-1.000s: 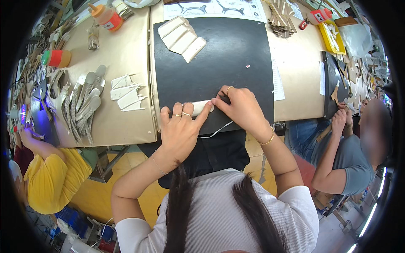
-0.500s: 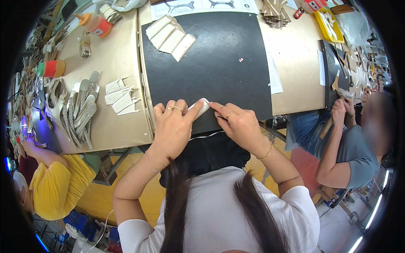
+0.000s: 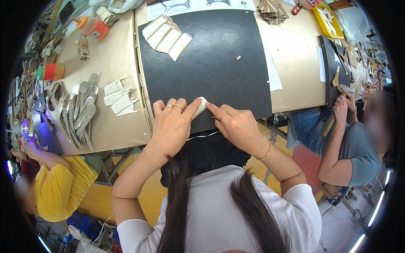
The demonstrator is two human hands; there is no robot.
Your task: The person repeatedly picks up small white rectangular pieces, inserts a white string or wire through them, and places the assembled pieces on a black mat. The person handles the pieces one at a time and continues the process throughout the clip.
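A narrow white piece with a rounded end (image 3: pixel 201 106) lies at the near edge of the black mat (image 3: pixel 219 55). My left hand (image 3: pixel 172 126) holds it down, index finger stretched along its top; the rest of the piece is hidden under that hand. At the rounded end, the index fingertip of my right hand (image 3: pixel 239 128) presses against the edge. The other right fingers are curled, and something small and dark shows between them, too small to name. Farther up the mat lies a fanned group of white strip-like pieces (image 3: pixel 167 37).
Left of the mat lie white offcuts (image 3: pixel 121 99), braided straps (image 3: pixel 80 111), an orange-capped bottle (image 3: pixel 90 27) and a green-capped jar (image 3: pixel 51 71). A printed sheet (image 3: pixel 185 7) is behind the mat. A yellow tray (image 3: pixel 328 22) stands at right. Co-workers sit on both sides.
My right index fingertip stays at the piece's rounded end, and both hands have barely moved. The whole view has shifted slightly. At right, a co-worker's hands have moved a little.
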